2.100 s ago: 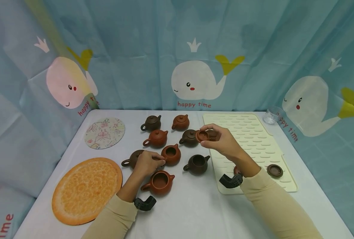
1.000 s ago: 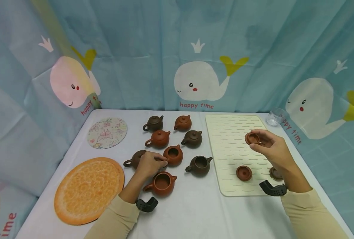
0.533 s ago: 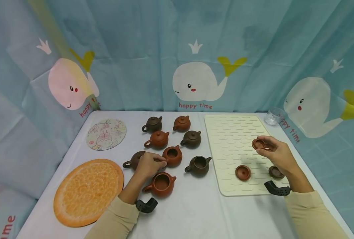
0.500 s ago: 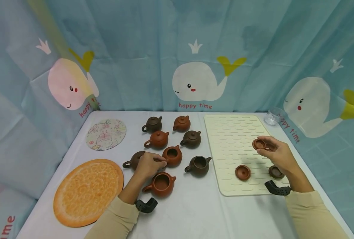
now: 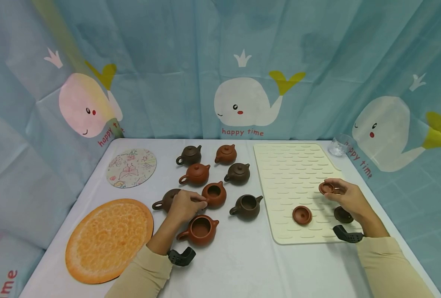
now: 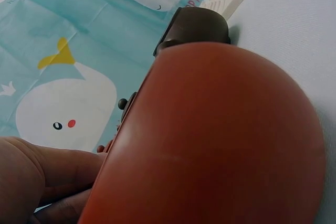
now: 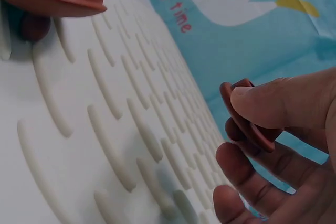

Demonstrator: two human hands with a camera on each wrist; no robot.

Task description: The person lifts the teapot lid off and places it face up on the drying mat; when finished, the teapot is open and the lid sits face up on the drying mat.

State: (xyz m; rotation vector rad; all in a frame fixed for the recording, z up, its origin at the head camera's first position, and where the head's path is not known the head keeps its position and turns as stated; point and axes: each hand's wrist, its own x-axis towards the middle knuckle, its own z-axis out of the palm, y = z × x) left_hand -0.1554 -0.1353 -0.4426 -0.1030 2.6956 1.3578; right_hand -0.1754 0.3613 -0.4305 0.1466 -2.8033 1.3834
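Between thumb and fingers, my right hand [image 5: 351, 199] pinches a red clay teapot lid [image 5: 327, 188], hollow side up and knob down. In the right wrist view the lid [image 7: 252, 116] hangs above the cream ridged mat [image 5: 291, 165]. My left hand [image 5: 185, 205] pinches the handle side of a lidless red teapot [image 5: 220, 201]; the handle itself is hidden by the fingers. That teapot's body [image 6: 210, 140] fills much of the left wrist view. Another red lid [image 5: 302, 215] and a dark brown lid [image 5: 342, 215] lie upturned on the mat.
A lidless red teapot [image 5: 200, 237] and a lidless brown teapot [image 5: 248, 213] stand nearby. Several lidded teapots [image 5: 197, 174] stand behind, and one brown teapot [image 5: 166, 203] is partly behind my left hand. Two round mats [image 5: 110, 240] lie left. A clear cup [image 5: 337, 148] stands at the back right.
With the red lid in it, my right hand has moved right from beside the brown teapot to over the mat, then lower and slightly nearer. My left hand has stayed at the red teapot.
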